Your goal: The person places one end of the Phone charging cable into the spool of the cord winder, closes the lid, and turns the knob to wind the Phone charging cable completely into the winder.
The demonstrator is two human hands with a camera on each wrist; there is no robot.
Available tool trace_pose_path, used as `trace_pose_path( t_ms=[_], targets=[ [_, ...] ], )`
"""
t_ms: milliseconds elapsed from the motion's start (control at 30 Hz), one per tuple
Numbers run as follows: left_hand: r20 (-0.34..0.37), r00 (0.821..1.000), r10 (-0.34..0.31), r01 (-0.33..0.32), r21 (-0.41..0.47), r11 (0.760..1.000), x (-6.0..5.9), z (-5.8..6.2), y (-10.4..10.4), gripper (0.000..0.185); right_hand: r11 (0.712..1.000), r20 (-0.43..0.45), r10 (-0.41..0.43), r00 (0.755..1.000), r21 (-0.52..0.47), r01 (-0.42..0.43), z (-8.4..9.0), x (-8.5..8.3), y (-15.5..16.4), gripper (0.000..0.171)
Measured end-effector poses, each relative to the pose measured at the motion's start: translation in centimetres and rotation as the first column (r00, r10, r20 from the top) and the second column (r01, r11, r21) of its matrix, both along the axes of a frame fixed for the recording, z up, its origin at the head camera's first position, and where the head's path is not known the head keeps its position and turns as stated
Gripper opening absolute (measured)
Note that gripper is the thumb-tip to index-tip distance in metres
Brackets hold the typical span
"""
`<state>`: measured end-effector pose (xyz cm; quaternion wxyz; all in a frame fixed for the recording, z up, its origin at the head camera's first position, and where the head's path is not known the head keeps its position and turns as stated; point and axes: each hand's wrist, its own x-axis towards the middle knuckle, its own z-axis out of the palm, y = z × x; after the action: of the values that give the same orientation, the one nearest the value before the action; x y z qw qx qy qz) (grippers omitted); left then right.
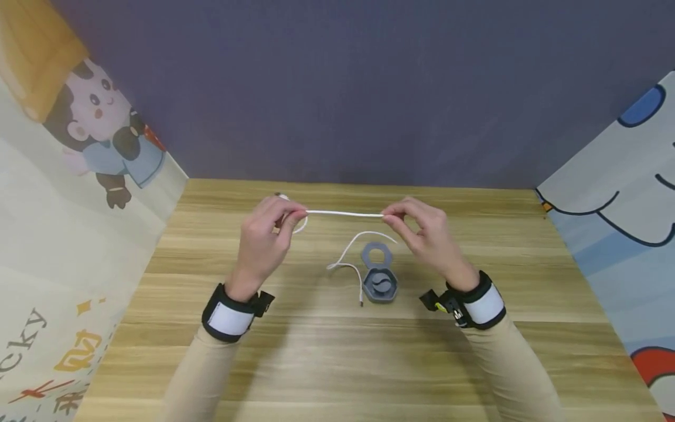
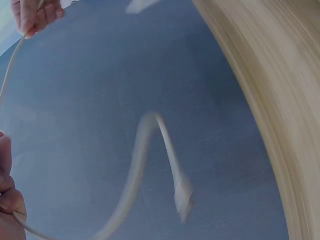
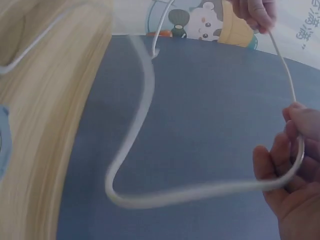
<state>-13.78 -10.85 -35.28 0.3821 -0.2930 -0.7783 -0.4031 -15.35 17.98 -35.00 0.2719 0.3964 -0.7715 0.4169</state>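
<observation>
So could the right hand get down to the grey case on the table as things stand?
Probably yes, once freed: the right hand hovers just above the grey case with nothing between them, but its grip is taken up pinching the white cable.

Both hands (image 1: 263, 234) (image 1: 429, 234) raised — fingertips pinched, apart.

A staged recording booth is shown rather than a lived-in room. A wood-grain tabletop (image 1: 337, 363) is enclosed by a plain dark backdrop (image 1: 348, 88) and by side panels (image 1: 63, 193) printed with cartoon figures and lettering.
</observation>
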Motion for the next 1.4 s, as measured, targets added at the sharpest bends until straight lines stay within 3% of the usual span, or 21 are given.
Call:
trace_pose_path(
  t_ms=[300,567,667,833,900,1100,1167,1267,1400],
  targets=[
    [-0.032,0.996,0.086,-0.083,0.099,0.992,0.0,0.5,-1.4,0.004,0.996,-0.041,-0.076,0.996,0.046,0.078,0.5,0.1,1.7,0.008],
    [-0.039,0.995,0.087,-0.082,0.114,0.990,0.2,0.8,-2.5,0.042,0.988,-0.044,-0.134,0.990,0.065,0.137,1.1,1.1,2.8,0.039],
    [-0.041,0.995,0.093,-0.088,0.118,0.989,0.3,0.9,-2.8,0.037,0.986,-0.069,-0.155,0.986,0.049,0.158,1.3,1.7,3.2,0.042],
    [-0.028,0.994,0.102,-0.097,0.128,0.987,0.5,1.2,-3.3,0.009,0.983,-0.103,-0.170,0.980,0.050,0.176,1.7,2.4,3.8,0.039],
    [-0.019,0.994,0.105,-0.102,0.133,0.986,0.4,1.2,-3.5,0.005,0.981,-0.107,-0.180,0.978,0.052,0.186,1.8,2.5,4.1,0.039],
    [-0.004,0.991,0.136,-0.134,0.169,0.976,0.3,0.7,-4.6,0.038,0.975,-0.078,-0.220,0.972,0.024,0.223,1.6,2.6,5.5,0.044],
    [-0.003,0.990,0.142,-0.140,0.176,0.974,0.3,0.5,-4.9,0.040,0.974,-0.068,-0.226,0.972,0.020,0.228,1.4,2.6,5.9,0.046],
    [-0.001,0.989,0.151,-0.149,0.178,0.973,0.3,0.2,-5.2,0.024,0.973,-0.060,-0.229,0.972,0.026,0.231,1.1,2.4,6.5,0.045],
    [0.009,0.986,0.168,-0.167,0.191,0.967,0.2,0.0,-5.6,0.004,0.968,-0.041,-0.247,0.968,0.028,0.248,0.8,2.3,7.4,0.027]
  ],
)
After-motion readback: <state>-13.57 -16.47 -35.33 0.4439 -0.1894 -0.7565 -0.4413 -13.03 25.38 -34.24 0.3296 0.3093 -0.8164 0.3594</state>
